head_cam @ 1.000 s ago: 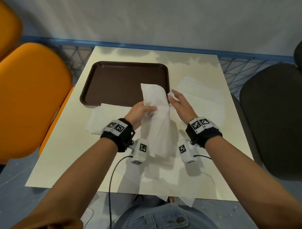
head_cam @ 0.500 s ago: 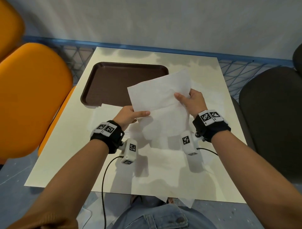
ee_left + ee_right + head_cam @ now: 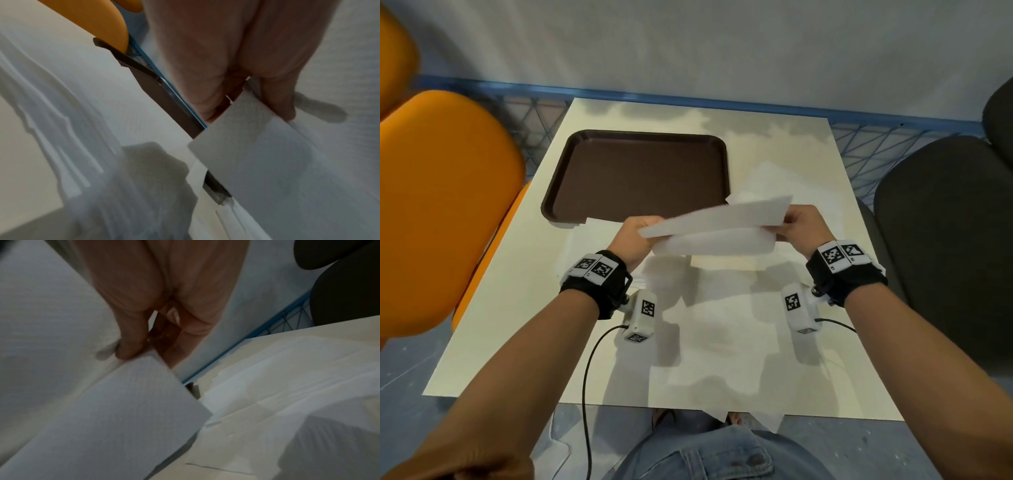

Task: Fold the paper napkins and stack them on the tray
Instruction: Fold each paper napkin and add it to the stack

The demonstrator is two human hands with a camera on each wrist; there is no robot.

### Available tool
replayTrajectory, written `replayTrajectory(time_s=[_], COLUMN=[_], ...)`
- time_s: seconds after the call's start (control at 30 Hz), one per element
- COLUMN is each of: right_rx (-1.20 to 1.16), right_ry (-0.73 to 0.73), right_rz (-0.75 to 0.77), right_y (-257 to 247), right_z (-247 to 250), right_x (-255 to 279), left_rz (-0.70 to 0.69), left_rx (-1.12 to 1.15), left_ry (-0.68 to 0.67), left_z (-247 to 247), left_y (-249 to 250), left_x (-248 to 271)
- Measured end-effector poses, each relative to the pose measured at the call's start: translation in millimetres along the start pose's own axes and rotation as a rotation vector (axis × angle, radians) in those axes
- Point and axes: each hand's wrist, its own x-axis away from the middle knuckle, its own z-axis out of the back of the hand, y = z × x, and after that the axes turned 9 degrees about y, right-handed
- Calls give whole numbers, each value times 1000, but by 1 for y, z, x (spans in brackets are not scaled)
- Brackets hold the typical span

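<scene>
Above the worktop, at 5 o'clock from the empty tray, we pinch the napkin with left hand and right hand, and should align edges before creasing.

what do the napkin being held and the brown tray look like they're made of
Napkin: thin white paper, matte, with a fine embossed weave visible in the wrist views; it bends softly between both hands.
Tray: probably moulded plastic, dark brown, with a raised rounded rim and a dull sheen.
</scene>
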Motion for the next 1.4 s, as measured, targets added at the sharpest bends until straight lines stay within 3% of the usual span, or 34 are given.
replayTrajectory(time_s=[0.13, 0.3, 0.37, 0.43, 0.53, 0.63, 0.8, 0.9, 1.0, 1.07, 1.17, 1.33, 1.4], right_rx=[165, -63, -141, -25, 199, 220, 239, 352, 478, 437, 293, 439, 512], right_ry=[-46, -57, -34, -14, -70, -80, -67, -115, -4, 22, -47, -189, -247], right_rz=[-7, -226, -259, -184, -52, 4, -41, -37, -45, -178, -323, -312, -281], right_y=[11, 6, 1, -1, -4, -7, -8, -1, 8, 10, 10, 3, 2], right_z=[6, -6, -13, -24, -50, -85, -143, -169, -186, -193, -208, -223, -222], right_x=[3, 10, 11, 11, 7, 2, -3, -3, 0, 0, -3, -3, 1], left_rz=[69, 179, 204, 183, 98, 67, 88, 128, 150, 313, 471, 405, 394], left_rx=[-166, -172, -70, -60, -195, -305, -466, -550, -754, -847, -759, -608, -667], left_ry=[-124, -215, -174, -56, 163, 304, 460, 453, 490, 566, 483, 471, 451], left_z=[3, 12, 16, 21, 33, 57, 89, 101, 112, 118, 117, 111, 111], left_y=[-1, -3, -1, 1, -2, -7, -18, -32, -49, -58, -65, -64, -67], left_x=[4, 10, 12, 12, 4, -7, -22, -30, -34, -36, -37, -36, -31])
